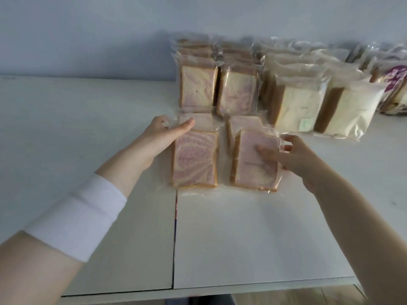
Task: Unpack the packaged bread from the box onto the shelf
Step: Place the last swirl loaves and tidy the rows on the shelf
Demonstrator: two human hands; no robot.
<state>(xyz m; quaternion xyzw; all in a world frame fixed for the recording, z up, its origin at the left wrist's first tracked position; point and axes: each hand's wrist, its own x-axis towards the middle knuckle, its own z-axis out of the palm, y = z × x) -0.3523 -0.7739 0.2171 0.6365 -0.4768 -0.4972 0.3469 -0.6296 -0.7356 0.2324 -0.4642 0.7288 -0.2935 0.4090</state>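
Note:
Two clear packs of pink-marbled bread stand at the front of the white shelf [88,119]. My left hand [164,134] holds the top left edge of the left pack [195,159], thumb across its upper wrapper. My right hand [286,155] grips the right pack [255,164], thumb on its face and fingers round its right edge; that pack leans a little. Behind each pack another pink pack stands partly hidden. Further back are two rows of the same pink bread [217,89].
Rows of pale white bread packs [308,102] stand to the right, and packs with purple print [394,84] sit at the far right. A seam [175,227] splits the shelf surface. The front edge [220,292] is near. A white wristband [77,216] is on my left forearm.

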